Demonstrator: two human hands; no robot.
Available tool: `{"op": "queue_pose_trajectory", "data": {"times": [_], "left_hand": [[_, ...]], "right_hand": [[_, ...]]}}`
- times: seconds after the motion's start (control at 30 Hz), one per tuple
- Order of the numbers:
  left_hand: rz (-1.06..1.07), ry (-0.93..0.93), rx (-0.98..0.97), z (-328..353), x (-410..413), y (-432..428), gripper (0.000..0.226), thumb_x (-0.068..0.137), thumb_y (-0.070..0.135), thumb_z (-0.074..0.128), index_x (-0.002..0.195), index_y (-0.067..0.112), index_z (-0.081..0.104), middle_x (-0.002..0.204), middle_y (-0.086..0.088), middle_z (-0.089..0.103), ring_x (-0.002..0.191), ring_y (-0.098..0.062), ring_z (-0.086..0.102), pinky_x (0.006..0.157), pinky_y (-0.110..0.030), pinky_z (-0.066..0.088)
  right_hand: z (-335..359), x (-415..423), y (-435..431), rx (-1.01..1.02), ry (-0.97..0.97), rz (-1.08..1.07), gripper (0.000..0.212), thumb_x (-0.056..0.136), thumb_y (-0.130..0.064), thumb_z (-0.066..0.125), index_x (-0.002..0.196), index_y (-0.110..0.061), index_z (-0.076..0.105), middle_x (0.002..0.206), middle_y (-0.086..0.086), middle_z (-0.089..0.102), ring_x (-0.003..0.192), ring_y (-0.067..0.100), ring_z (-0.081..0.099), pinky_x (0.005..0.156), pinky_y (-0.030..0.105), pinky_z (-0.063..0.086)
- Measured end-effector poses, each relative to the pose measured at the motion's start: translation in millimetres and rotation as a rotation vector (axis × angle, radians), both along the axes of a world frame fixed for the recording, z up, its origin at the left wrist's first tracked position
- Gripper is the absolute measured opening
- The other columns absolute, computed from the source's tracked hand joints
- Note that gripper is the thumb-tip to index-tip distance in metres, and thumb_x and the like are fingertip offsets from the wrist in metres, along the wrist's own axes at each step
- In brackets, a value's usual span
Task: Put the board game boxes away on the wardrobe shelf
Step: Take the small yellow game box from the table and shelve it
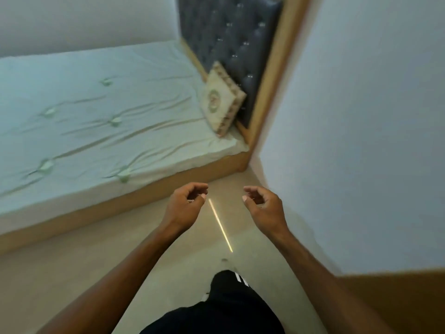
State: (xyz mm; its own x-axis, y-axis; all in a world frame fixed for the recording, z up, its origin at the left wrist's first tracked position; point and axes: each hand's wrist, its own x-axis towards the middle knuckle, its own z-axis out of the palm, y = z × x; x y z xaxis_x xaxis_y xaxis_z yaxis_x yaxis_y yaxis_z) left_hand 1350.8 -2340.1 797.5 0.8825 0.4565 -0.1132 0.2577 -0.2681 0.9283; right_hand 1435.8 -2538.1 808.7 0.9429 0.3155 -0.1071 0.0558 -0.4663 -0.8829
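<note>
Whole view blurring. Cream patterned square object (222, 98) leaning against dark tufted headboard (228, 32) at bed corner; too smeared for you to be telling box from cushion. Brown wooden panel (397, 302) running off lower right edge. Your left hand (185, 206) and right hand (262, 206) hovering apart over beige floor (96, 273), fingers loosely curling, holding nothing. Floor strip between wooden bed frame (120, 203) and pale wall (361, 141) lying open ahead.

beige patterned square (222, 100), box or cushion unclear | tilted on edge | against headboard (231, 32)
</note>
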Motion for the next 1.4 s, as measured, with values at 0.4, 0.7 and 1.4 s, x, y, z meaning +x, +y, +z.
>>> {"op": "queue_pose_trajectory", "data": {"times": [0.4, 0.7, 1.4], "left_hand": [[0.713, 0.033, -0.12, -0.3, -70.6, 240.8, 0.022, 0.09, 0.008, 0.062, 0.107, 0.019, 0.07, 0.099, 0.005, 0.073, 0.089, -0.003, 0.066, 0.079, -0.012, 0.05], [1.244, 0.054, -0.117, -0.3, -199.5, 347.0, 0.024, 0.089, 0.011, 0.061, 0.108, 0.025, 0.069, 0.099, 0.011, 0.072, 0.093, -0.002, 0.066, 0.083, -0.017, 0.052], [1.88, -0.022, -0.086, -24.7, -566.1, 623.7, 0.024, 0.086, 0.002, 0.062, 0.097, 0.02, 0.072, 0.092, 0.008, 0.073, 0.077, 0.0, 0.064, 0.076, -0.015, 0.05]], "right_hand": [[-3.2, 20.1, 350.3, 0.039, 0.038, 0.715, 0.018, 0.087, -0.012, 0.069, 0.103, -0.019, 0.072, 0.083, -0.005, 0.069, 0.072, -0.002, 0.06, 0.066, 0.011, 0.049], [-0.7, -79.0, 567.7, 0.016, -0.023, 1.251, 0.017, 0.085, -0.014, 0.07, 0.101, -0.022, 0.072, 0.084, -0.005, 0.071, 0.071, -0.002, 0.061, 0.065, 0.008, 0.046], [-14.1, -494.2, 938.8, -0.026, 0.006, 1.859, 0.017, 0.088, -0.017, 0.067, 0.104, -0.02, 0.071, 0.085, -0.009, 0.068, 0.075, -0.004, 0.061, 0.065, 0.006, 0.047]]}}
